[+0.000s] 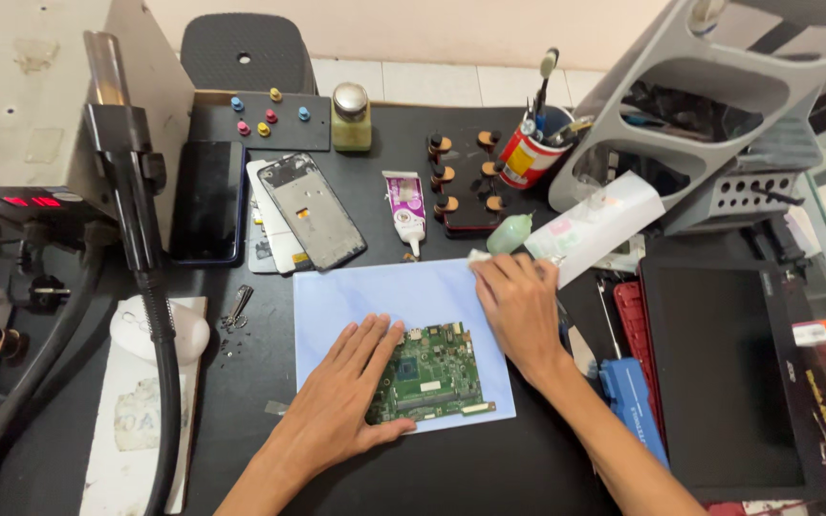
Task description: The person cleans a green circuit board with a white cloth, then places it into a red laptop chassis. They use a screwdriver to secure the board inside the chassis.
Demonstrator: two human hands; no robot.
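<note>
Head view: the green board lies on the blue mat on the table, near the mat's front edge. The left hand rests open and flat, fingers spread, against the board's left side. The right hand lies behind the board at the mat's right corner, fingers curled onto a white wipe.

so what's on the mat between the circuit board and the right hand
In the head view that stretch of the blue mat is bare: nothing lies between the green circuit board and the right hand.
</note>
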